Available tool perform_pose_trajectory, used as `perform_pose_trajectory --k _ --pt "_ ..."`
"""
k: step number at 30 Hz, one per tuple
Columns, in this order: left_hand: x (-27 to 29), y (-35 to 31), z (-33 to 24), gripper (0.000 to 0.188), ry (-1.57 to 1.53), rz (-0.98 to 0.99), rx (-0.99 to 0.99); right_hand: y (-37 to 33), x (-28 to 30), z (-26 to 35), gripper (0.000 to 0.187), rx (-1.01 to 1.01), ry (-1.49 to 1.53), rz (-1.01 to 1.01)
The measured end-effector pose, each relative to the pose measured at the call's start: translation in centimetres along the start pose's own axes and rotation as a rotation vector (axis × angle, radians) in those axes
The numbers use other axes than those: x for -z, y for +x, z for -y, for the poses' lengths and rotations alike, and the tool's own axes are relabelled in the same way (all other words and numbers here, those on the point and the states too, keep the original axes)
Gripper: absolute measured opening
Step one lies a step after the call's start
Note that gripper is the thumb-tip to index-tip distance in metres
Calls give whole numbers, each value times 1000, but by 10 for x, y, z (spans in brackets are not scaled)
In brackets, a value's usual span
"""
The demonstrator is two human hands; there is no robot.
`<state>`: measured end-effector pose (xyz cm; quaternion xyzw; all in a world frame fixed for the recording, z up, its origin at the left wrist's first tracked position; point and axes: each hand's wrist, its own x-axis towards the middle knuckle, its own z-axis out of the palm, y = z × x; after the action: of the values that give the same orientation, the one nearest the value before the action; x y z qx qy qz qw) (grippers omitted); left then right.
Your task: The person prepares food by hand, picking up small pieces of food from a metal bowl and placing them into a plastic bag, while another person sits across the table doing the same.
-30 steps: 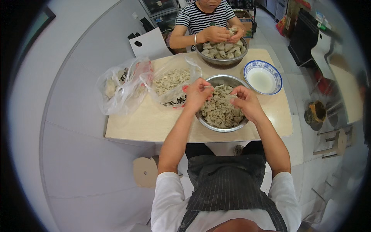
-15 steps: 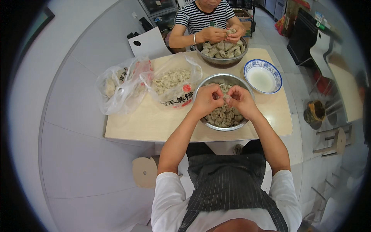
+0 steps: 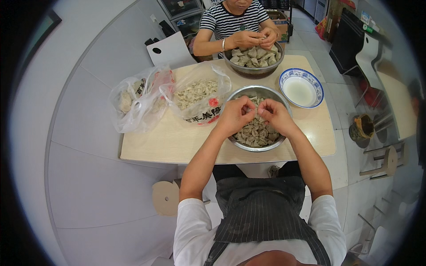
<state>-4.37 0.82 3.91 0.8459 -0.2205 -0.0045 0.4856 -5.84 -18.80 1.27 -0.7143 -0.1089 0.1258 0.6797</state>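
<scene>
Both my hands are over a round metal bowl [image 3: 284, 142] near the table's front edge, with small grey-beige torn pieces [image 3: 257, 134] heaped inside it. My left hand [image 3: 237, 117] is closed in a pinch, thumb against the fingers, above the left half of the bowl. Facing it, my right hand [image 3: 276, 116] pinches in the same way above the right half. The fingertips of the two hands nearly meet over the pieces. Whatever they hold is too small and too hidden to name.
Across the table [image 3: 173, 146] a person in a striped shirt [image 3: 211, 20] pinches something over a second metal bowl [image 3: 253, 73] of larger chunks. At left lie a plastic bag of small pieces [image 3: 195, 93] and another plastic bag [image 3: 126, 104]. A blue-rimmed white bowl [image 3: 301, 91] stands at right.
My fingertips have come slightly apart, and the small piece that showed between them no longer stands out. The other person's hands have drawn together over their bowl.
</scene>
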Motion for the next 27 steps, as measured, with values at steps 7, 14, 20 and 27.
perform_pose_trajectory --k 7,14,20,27 --pt "1 -1 19 23 78 -3 -171 1 1 0 14 102 186 -65" --pt "-5 4 11 22 -332 208 50 0 4 -2 16 28 222 31" --pt "-7 9 12 16 -38 -4 21 -3 9 -2 16 28 221 92" --pt "15 6 8 38 45 106 -222 -6 9 3 16 165 149 41"
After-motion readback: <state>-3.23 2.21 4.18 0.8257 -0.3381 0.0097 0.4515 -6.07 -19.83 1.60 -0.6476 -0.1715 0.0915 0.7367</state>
